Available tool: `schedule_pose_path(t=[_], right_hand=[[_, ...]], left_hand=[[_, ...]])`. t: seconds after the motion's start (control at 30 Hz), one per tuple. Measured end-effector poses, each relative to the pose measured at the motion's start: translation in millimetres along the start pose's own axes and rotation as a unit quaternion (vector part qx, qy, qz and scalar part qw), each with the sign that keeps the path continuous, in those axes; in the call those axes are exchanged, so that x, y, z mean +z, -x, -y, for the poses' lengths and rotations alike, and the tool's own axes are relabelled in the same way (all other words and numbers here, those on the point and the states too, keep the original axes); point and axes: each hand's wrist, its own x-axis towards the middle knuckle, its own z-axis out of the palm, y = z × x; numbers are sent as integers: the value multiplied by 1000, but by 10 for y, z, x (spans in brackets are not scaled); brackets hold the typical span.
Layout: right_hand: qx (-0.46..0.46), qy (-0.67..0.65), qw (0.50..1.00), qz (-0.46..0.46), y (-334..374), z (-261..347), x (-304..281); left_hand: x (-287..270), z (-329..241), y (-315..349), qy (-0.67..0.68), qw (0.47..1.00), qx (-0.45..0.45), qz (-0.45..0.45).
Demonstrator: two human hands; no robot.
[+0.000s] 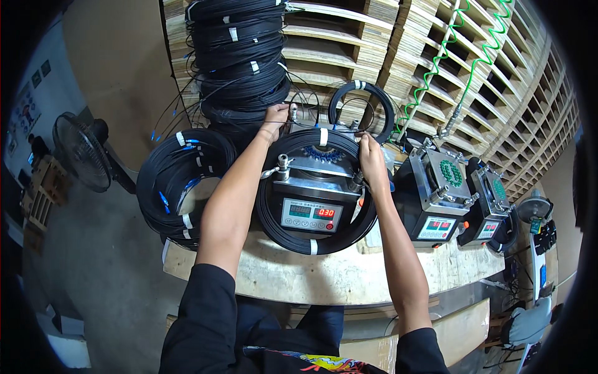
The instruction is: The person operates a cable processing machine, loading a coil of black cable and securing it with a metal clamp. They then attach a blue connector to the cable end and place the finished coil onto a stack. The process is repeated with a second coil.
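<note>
The left hand (pixel 274 121) hides its own fingertips, so I cannot tell what they grip. The right hand (pixel 369 153) covers part of the black cable coil (pixel 314 243). The middle machine (pixel 314 190) hides the inside of that coil. The tall cable stack (pixel 240 56) is cut off at the top edge. The far-off people on the left are too small to make out.

A small cable-processing workshop is shown. A worn pale wooden workbench (pixel 336 274) is loaded with three grey metal bench machines with red digital readouts (pixel 309 198), and black coiled cable bundles banded in white tape (pixel 240 56) are stacked beside them. Stacked bare plywood pallets (pixel 374 43) are seen behind, above a plain concrete floor (pixel 93 262).
</note>
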Motion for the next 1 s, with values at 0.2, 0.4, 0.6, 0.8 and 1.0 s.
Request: schedule_pose_path(t=[0.2,0.4,0.6,0.8,1.0], right_hand=[[-31,-20,999,-35,32,-51,-37],[-16,-14,1000,-16,-23,-90,-7],[-25,-9,999,-47,-27,-132,-14],[-10,-3,998,-62,23,-31,-12],[-10,2,998,-66,53,12,-18]], left_hand=[[231,-212,187,0,986,-128,107],[159,-488,536,-251,965,-64,-25],[92,-946,1742,-433,885,156,-74],[368,-1061,2923,-467,851,232,-58],[240,-1066,2821,-449,878,152,-69]])
